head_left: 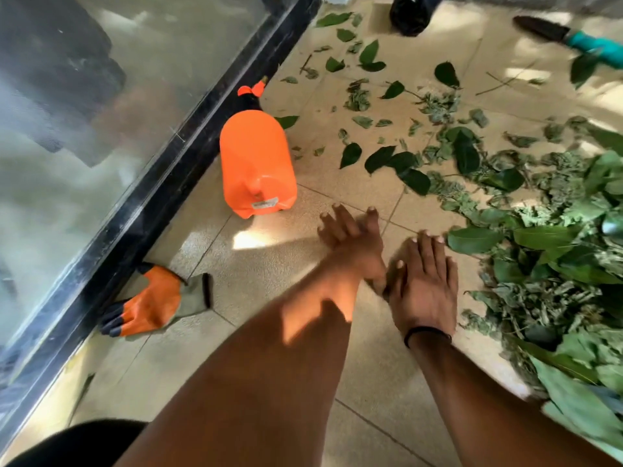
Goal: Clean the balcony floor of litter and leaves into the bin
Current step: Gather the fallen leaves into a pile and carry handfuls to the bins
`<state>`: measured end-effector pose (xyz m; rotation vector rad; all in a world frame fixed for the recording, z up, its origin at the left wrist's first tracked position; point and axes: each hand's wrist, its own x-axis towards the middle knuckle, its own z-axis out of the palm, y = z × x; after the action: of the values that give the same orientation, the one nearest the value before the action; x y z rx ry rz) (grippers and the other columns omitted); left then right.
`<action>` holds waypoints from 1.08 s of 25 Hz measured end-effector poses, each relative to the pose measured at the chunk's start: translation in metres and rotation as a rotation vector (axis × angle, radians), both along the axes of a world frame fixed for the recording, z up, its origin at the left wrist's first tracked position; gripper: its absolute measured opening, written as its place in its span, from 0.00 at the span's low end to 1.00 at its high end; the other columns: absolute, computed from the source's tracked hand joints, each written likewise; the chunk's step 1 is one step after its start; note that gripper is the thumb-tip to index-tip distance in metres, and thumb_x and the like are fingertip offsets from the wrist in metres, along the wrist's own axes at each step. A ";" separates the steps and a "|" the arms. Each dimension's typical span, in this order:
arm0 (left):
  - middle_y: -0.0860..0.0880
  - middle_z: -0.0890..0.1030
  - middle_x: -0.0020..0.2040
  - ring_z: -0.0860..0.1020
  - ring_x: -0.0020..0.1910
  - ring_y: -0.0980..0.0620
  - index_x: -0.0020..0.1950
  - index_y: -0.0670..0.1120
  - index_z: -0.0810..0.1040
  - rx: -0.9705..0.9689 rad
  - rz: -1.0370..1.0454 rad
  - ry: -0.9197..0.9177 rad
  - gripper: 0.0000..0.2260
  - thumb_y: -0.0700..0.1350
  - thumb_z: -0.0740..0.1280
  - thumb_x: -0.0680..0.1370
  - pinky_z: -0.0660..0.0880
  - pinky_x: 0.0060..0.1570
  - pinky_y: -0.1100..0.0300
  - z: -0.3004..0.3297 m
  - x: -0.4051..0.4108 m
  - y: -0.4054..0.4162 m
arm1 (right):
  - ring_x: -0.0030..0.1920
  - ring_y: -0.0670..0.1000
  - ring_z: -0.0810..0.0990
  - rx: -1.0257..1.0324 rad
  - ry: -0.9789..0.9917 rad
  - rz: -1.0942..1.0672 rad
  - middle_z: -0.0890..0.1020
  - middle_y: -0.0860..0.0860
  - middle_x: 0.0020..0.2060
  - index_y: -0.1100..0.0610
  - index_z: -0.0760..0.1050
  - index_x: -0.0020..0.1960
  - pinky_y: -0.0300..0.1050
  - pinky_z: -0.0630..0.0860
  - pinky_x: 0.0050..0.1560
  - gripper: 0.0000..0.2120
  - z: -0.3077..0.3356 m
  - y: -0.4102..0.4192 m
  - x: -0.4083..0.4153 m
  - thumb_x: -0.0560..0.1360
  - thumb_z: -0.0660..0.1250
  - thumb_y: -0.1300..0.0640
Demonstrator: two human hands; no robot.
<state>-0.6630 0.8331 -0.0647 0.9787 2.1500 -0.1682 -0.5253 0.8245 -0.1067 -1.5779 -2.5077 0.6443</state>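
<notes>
Both hands lie flat, fingers straight, on the floor (pixel 269 264): left hand (pixel 350 241), right hand (pixel 424 281). Leaves (pixel 556 264) are heaped at 3 o'clock

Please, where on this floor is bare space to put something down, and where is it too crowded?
Bare tiles lie between the orange sprayer bottle, the orange glove by the glass door frame and the two hands, left hand and right hand. The near floor between the forearms is bare too. Right of the hands, the leaf pile crowds the tiles, with scattered leaves beyond.

Sprayer (pixel 258 163) left of the leaves (pixel 553 264) — glove (pixel 153 303) nearer, by the glass (pixel 84 112).
</notes>
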 end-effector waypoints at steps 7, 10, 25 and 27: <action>0.37 0.48 0.80 0.46 0.79 0.35 0.81 0.47 0.50 0.537 0.669 0.198 0.45 0.51 0.75 0.73 0.48 0.77 0.45 0.008 -0.078 0.076 | 0.81 0.52 0.45 0.066 -0.053 -0.007 0.51 0.51 0.81 0.55 0.55 0.81 0.54 0.48 0.79 0.28 -0.006 0.000 -0.001 0.82 0.45 0.49; 0.37 0.43 0.81 0.42 0.80 0.36 0.82 0.43 0.42 0.475 0.610 0.250 0.54 0.63 0.74 0.72 0.44 0.78 0.46 -0.016 -0.107 0.066 | 0.81 0.52 0.43 0.081 -0.057 0.002 0.50 0.51 0.81 0.55 0.54 0.81 0.55 0.47 0.79 0.28 -0.011 0.003 0.002 0.82 0.44 0.50; 0.35 0.44 0.81 0.44 0.81 0.36 0.82 0.40 0.44 0.658 0.475 0.398 0.46 0.61 0.66 0.78 0.46 0.79 0.44 -0.032 -0.192 0.110 | 0.81 0.54 0.45 0.140 -0.103 0.020 0.50 0.54 0.81 0.57 0.53 0.81 0.58 0.50 0.78 0.28 -0.016 -0.001 0.002 0.83 0.47 0.52; 0.37 0.42 0.82 0.43 0.81 0.38 0.82 0.40 0.43 0.542 0.604 0.349 0.48 0.62 0.67 0.77 0.44 0.79 0.45 -0.032 -0.210 0.125 | 0.81 0.54 0.46 0.133 -0.101 0.012 0.50 0.53 0.81 0.57 0.54 0.81 0.57 0.50 0.78 0.27 -0.015 0.000 -0.001 0.83 0.46 0.51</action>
<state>-0.8733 0.9577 -0.0971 0.5502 2.7882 0.6053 -0.5259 0.8247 -0.1214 -1.5868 -2.5729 0.3985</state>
